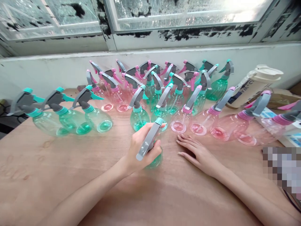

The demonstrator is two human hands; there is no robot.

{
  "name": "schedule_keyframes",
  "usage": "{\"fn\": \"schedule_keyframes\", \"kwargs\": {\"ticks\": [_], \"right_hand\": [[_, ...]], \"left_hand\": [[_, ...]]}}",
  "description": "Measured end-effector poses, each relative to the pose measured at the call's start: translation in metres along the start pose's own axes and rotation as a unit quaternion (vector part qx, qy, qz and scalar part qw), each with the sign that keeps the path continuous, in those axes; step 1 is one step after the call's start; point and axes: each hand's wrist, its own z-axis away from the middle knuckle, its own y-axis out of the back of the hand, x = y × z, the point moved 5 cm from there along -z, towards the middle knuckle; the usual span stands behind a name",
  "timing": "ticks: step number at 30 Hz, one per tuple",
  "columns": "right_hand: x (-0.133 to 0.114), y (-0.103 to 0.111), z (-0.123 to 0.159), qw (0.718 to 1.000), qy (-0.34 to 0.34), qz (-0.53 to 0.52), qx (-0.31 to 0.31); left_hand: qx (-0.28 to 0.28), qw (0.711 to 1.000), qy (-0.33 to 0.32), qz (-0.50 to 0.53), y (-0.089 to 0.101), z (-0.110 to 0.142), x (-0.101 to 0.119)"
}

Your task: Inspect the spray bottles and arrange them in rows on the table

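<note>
My left hand is wrapped round the trigger head of a green spray bottle, whose grey top points up between my fingers. The hand hides most of that bottle. My right hand lies on the wooden table with its fingers stretched out and holds nothing. Just beyond its fingertips stands a pink spray bottle with a grey and pink head. Ahead of my left hand is another green spray bottle, standing upright.
Three green spray bottles stand at the left. Several pink and green ones crowd the back near the wall. A row of pink bottles runs to the right, before a beige cup. A blurred patch covers the right edge.
</note>
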Motion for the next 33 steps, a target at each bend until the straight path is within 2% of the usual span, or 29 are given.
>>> {"fn": "schedule_keyframes", "kwargs": {"ticks": [6,11,19,24,27,33], "right_hand": [[0.0,0.0,0.0,1.0,-0.007,-0.001,-0.006],[-0.001,0.0,0.0,1.0,-0.009,-0.005,-0.005],[0.0,-0.001,0.0,1.0,-0.008,0.001,-0.004],[0.001,-0.002,0.0,1.0,-0.004,0.011,-0.005],[0.0,-0.002,0.001,1.0,0.006,0.02,0.0],[-0.012,0.0,0.007,0.997,0.057,0.037,0.036]], "left_hand": [[0.0,0.999,-0.023,0.023,-0.002,0.0,-0.002],[-0.001,1.0,-0.013,0.023,-0.003,0.0,-0.004],[0.006,0.999,-0.026,-0.035,0.003,-0.004,0.011],[0.01,1.0,0.005,-0.02,0.004,-0.003,0.01],[0.004,1.0,0.008,-0.017,0.002,-0.001,0.007],[0.034,0.999,-0.029,-0.03,0.002,0.002,0.005]]}}
